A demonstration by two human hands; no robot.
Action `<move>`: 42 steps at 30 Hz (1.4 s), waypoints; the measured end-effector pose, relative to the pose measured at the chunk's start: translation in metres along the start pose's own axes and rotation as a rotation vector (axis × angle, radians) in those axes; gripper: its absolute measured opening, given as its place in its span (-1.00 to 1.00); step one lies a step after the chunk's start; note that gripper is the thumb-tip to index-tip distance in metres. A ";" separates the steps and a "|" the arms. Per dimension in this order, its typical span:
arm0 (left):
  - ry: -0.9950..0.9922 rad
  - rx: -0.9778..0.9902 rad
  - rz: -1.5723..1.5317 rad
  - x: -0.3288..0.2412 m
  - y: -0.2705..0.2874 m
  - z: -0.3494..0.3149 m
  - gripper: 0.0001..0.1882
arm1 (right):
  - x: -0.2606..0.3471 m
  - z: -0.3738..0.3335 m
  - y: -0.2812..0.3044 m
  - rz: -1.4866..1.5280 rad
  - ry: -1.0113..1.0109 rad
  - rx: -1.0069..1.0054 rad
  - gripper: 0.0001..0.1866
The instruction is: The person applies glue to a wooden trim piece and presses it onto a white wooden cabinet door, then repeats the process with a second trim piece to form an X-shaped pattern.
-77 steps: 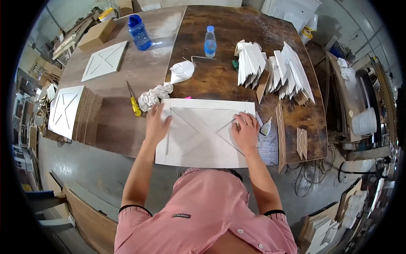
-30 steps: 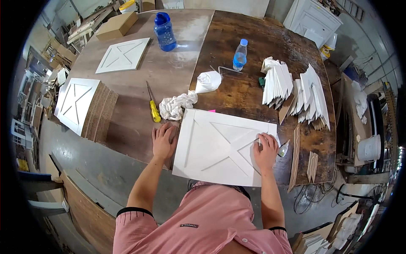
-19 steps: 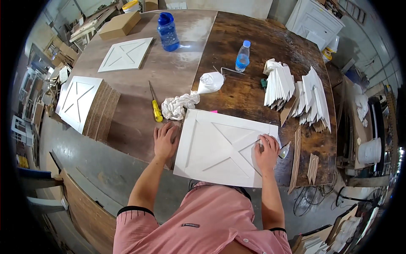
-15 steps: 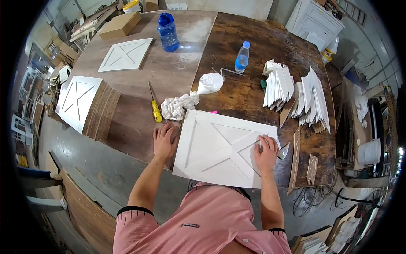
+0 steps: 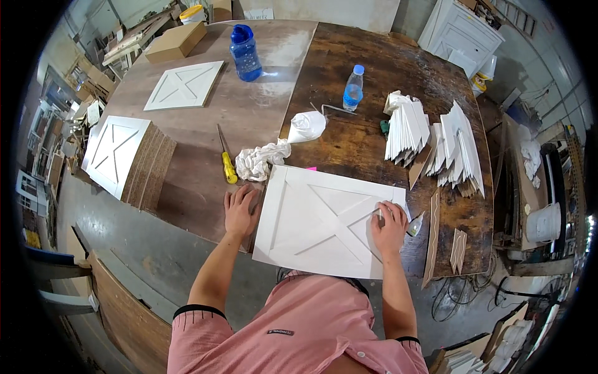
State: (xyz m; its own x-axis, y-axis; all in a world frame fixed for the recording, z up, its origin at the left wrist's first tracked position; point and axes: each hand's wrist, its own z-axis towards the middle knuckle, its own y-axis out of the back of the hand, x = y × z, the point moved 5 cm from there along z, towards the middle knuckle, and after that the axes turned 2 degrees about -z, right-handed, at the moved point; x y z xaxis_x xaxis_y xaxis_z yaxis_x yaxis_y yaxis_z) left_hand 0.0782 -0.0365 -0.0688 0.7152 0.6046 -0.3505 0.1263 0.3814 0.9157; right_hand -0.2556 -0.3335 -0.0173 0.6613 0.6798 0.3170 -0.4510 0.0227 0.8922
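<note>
A white panel (image 5: pixel 311 218) with raised strips crossing in an X lies flat at the table's near edge. My right hand (image 5: pixel 390 227) rests on its right side, fingers bent over the white strips. Just left of the panel, my left hand (image 5: pixel 242 210) lies on the brown tabletop with its fingers apart and nothing in it. Beyond that hand are a yellow-handled screwdriver (image 5: pixel 228 163) and a crumpled white cloth (image 5: pixel 261 161). A small clear bottle (image 5: pixel 415 224) lies by the panel's right edge, partly hidden by the panel and my hand.
Finished-looking X panels (image 5: pixel 118 153) are stacked at the left edge, with another panel (image 5: pixel 184 85) behind. Bundles of white strips (image 5: pixel 406 131) stand at right. A blue jug (image 5: pixel 246 56), a water bottle (image 5: pixel 353 90) and a white bag (image 5: pixel 307 127) stand farther back.
The whole view has shifted very slightly. Both hands and the panel keep the same places relative to each other.
</note>
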 end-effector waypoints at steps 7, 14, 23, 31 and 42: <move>0.007 0.006 0.012 0.000 -0.001 0.000 -0.45 | 0.001 0.000 0.001 0.007 0.005 -0.018 -0.63; 0.004 -0.004 0.017 0.002 -0.003 0.000 -0.45 | -0.001 -0.001 -0.001 0.002 0.019 -0.029 -0.62; 0.002 -0.003 0.010 0.002 -0.003 0.000 -0.44 | -0.003 -0.002 -0.003 0.001 0.010 -0.024 -0.62; 0.015 0.010 -0.008 0.002 -0.002 0.000 -0.42 | -0.002 -0.002 -0.002 -0.009 0.012 -0.030 -0.61; 0.002 -0.009 -0.018 0.000 -0.001 0.001 -0.44 | -0.004 -0.002 -0.003 0.019 -0.026 0.038 -0.58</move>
State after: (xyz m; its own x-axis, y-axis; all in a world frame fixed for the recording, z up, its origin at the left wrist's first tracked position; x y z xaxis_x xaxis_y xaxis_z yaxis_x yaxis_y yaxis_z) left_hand 0.0786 -0.0376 -0.0695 0.7112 0.5994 -0.3673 0.1326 0.3987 0.9074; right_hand -0.2581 -0.3347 -0.0215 0.6687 0.6603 0.3419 -0.4406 -0.0186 0.8975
